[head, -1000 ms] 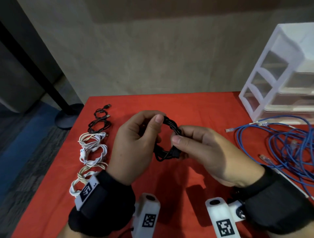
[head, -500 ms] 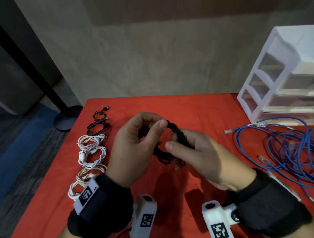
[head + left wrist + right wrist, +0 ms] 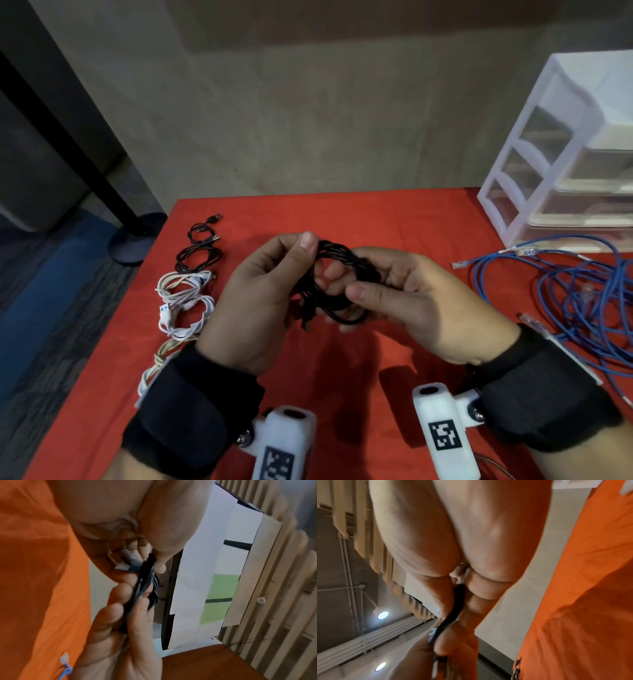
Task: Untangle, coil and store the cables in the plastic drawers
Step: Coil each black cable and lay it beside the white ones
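Coiling step: left hand point(image 3: 260, 294) and right hand point(image 3: 407, 298) both pinch the black cable coil point(image 3: 337, 284), held above the red table point(image 3: 342, 219), well left of the plastic drawers point(image 3: 534, 161). Next, probably tuck the loose end and store it.

A beige wall point(image 3: 308, 113) with a mottled, plaster-like surface rises behind the tabletop point(image 3: 342, 212), which is covered in red cloth. A darker band runs along the top of that wall. To the left a black pole point(image 3: 61, 137) slants down to a round dark base point(image 3: 132, 240) on the floor. The floor there is grey carpet point(image 3: 30, 394) with a blue strip point(image 3: 51, 291) across it. In the right wrist view the ceiling shows pale hanging slats point(image 3: 359, 524), white pipes and two round lamps point(image 3: 382, 615) that glow bluish white
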